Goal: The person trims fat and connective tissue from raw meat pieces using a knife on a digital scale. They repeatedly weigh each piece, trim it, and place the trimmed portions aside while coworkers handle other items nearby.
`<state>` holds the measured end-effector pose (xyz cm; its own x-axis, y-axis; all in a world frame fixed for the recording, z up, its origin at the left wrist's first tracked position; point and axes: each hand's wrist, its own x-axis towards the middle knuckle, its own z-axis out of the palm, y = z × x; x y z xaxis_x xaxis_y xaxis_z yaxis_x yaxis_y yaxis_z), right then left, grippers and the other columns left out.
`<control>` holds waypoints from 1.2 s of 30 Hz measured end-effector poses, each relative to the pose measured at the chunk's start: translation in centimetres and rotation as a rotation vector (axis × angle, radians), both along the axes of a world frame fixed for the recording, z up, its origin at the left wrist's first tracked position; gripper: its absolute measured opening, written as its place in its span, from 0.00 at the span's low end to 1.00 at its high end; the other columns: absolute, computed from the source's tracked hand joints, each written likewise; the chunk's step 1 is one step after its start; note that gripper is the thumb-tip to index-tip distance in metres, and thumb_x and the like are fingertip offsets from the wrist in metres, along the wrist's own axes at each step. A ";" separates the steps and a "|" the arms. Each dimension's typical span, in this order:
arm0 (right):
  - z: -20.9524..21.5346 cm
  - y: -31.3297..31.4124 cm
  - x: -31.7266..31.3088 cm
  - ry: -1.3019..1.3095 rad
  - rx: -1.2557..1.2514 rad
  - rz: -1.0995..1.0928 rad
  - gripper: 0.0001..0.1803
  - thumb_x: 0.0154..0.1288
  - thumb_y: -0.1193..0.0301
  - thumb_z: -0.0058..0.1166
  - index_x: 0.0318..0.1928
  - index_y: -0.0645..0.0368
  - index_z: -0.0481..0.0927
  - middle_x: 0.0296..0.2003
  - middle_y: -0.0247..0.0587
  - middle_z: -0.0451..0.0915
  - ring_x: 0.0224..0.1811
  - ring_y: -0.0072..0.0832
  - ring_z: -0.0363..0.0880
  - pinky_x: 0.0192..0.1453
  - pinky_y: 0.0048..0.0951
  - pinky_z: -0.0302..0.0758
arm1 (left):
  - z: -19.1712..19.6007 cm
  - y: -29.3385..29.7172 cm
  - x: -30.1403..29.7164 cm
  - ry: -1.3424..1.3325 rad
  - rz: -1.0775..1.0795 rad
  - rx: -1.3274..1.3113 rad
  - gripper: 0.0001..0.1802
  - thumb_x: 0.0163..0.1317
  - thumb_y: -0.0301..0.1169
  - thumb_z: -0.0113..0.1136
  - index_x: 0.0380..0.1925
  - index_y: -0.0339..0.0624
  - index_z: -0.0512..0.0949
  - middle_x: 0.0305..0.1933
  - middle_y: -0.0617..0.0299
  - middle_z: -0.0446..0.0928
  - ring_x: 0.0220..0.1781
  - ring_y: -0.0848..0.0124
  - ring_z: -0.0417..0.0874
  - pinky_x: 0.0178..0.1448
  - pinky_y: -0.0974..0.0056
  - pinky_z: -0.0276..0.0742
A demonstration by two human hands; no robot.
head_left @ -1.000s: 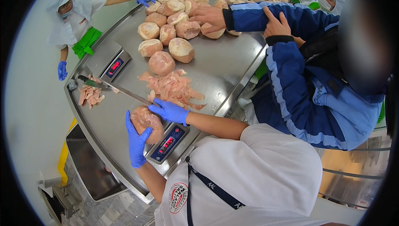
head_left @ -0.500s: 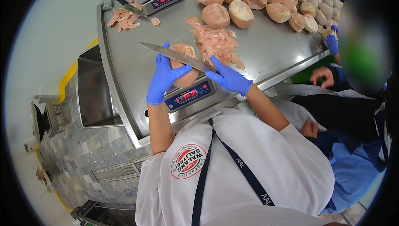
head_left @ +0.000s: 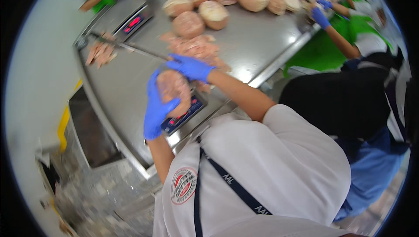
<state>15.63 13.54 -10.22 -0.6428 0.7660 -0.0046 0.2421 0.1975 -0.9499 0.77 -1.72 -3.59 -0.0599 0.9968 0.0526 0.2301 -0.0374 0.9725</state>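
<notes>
My left hand (head_left: pixel 156 102) cups a round lump of pale pink meat (head_left: pixel 174 89), fingers wrapped around its left side and the thumb across its near side. My right hand (head_left: pixel 190 66) is closed at the far right of the lump, holding a knife (head_left: pixel 146 53) whose long blade points left over the table; its handle is hidden in the glove. Both hands wear blue gloves and are somewhat blurred. Partly under the lump stands a scale (head_left: pixel 192 109) with a lit red display. Just beyond my right hand lies a heap of thin meat trimmings (head_left: pixel 194 47).
Many round meat lumps (head_left: pixel 214 14) cover the far side of the steel table (head_left: pixel 118 88). Another scale (head_left: pixel 133 24) stands at the far left beside smaller trimmings (head_left: pixel 101 53) and a second knife's dark handle (head_left: pixel 99 36). Co-workers' gloved hands (head_left: pixel 321 17) are at right and far left.
My right hand has moved left to the far side of the lump, and the blade no longer crosses over it. The view has shifted and turned; a co-worker's arm now shows at far left.
</notes>
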 end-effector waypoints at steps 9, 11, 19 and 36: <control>1.1 -1.0 4.1 -0.058 -0.142 -0.212 0.50 0.73 0.40 0.48 0.80 0.56 0.45 0.32 0.41 0.76 0.26 0.24 0.72 0.31 0.27 0.72 | 2.5 -1.8 -3.3 -0.083 0.111 -0.101 0.43 0.55 0.28 0.67 0.73 0.36 0.63 0.73 0.52 0.66 0.75 0.60 0.66 0.80 0.55 0.57; 3.1 -1.0 4.9 -0.009 -0.180 -0.210 0.50 0.73 0.41 0.49 0.81 0.56 0.43 0.33 0.42 0.78 0.26 0.25 0.74 0.32 0.27 0.74 | 2.3 -2.0 -4.4 -0.066 0.165 -0.075 0.38 0.57 0.24 0.63 0.70 0.34 0.67 0.71 0.52 0.70 0.73 0.61 0.68 0.79 0.56 0.58; 5.2 -2.5 4.9 -0.066 -0.259 -0.088 0.47 0.74 0.47 0.54 0.80 0.58 0.49 0.52 0.52 0.82 0.51 0.36 0.80 0.59 0.32 0.75 | -0.7 -1.6 -6.6 0.005 0.484 0.086 0.29 0.65 0.25 0.60 0.67 0.33 0.70 0.67 0.51 0.73 0.68 0.62 0.74 0.74 0.58 0.65; 4.4 -7.3 0.0 0.086 0.041 0.175 0.45 0.71 0.54 0.61 0.79 0.58 0.54 0.43 0.37 0.79 0.45 0.23 0.78 0.50 0.28 0.77 | -2.4 -2.1 -2.4 -0.406 0.503 0.083 0.49 0.56 0.34 0.72 0.75 0.36 0.57 0.72 0.46 0.64 0.72 0.58 0.68 0.75 0.58 0.66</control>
